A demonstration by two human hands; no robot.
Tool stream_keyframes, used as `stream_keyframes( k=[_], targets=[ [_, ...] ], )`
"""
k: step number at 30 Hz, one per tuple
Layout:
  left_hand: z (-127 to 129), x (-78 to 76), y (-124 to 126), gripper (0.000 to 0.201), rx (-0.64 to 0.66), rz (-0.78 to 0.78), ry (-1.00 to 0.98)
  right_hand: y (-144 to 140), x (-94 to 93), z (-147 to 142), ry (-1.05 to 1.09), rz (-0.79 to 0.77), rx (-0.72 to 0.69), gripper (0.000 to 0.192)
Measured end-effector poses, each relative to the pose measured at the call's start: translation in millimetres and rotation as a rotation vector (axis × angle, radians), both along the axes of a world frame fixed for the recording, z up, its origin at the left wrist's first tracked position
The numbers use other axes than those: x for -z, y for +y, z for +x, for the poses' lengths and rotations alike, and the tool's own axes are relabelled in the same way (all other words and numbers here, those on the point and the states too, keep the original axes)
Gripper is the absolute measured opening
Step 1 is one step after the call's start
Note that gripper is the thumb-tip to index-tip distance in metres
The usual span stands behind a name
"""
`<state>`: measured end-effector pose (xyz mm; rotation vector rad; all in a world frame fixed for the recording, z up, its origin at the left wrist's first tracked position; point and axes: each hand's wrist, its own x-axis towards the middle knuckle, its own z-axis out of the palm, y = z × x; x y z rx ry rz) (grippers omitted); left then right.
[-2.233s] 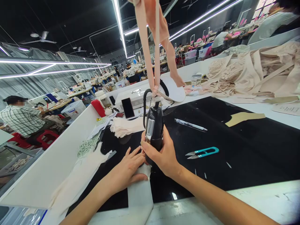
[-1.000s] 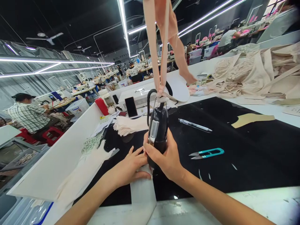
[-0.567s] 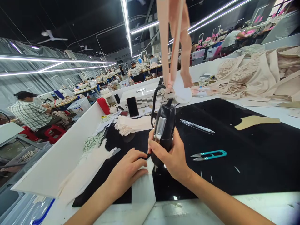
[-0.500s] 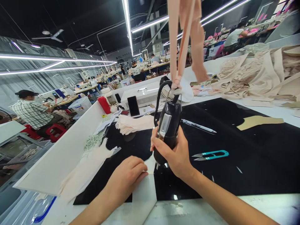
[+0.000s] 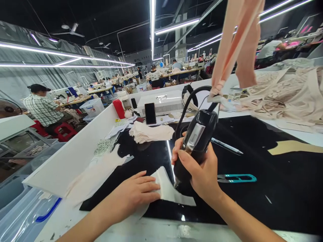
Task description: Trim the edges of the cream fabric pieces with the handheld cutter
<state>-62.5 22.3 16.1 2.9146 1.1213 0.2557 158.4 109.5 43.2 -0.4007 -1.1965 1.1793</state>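
My right hand [image 5: 202, 168] is wrapped round a black corded hand tool [image 5: 195, 137] with a silver plate on its side and a small pointed metal tip. It is tilted, the tip down beside the curved edge of a white fabric piece [image 5: 168, 185]; whether tip and fabric touch I cannot tell. Stretched out over the fabric's left part, my left hand [image 5: 138, 193] lies flat and holds nothing. A pink fabric strip [image 5: 224, 60] is knotted to the tool's top end, where a black cable loops off. Teal thread snips [image 5: 238, 178] lie right of my right hand.
Behind the tool lie a pen [image 5: 228, 147], a stack of pale fabric pieces [image 5: 151, 132] and a phone [image 5: 150, 113]. Pale fabric [image 5: 93, 178] and green cord [image 5: 106, 145] lie along the left board. A beige fabric heap [image 5: 290, 94] fills the back right. Co-workers sit farther off.
The white fabric has been turned, so its curved end now points right. My left hand has flattened out on it. The tool leans more to the right, and the view has shifted.
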Motion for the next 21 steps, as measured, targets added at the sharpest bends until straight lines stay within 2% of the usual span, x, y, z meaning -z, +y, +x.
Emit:
stream_keyframes(
  k=[4, 10, 16, 21],
  targets=[
    [-3.8, 1.0, 2.7, 0.039, -0.014, -0.010, -0.078, -2.3, 3.3, 1.9, 0.006, -0.011, -0.027, 0.030],
    [14.7, 12.0, 21.6, 0.036, -0.149, 0.054, -0.235, -6.7, 9.3, 6.7, -0.001, -0.017, -0.044, 0.036],
    [30.8, 26.4, 44.1, 0.030, -0.211, 0.056, -0.267, -9.0, 20.3, 17.7, -0.022, -0.013, -0.072, 0.033],
    [33.5, 32.7, 45.7, 0.025, -0.239, 0.017, -0.232, -14.9, 22.3, 22.3, 0.013, -0.050, -0.058, 0.034]
  ],
)
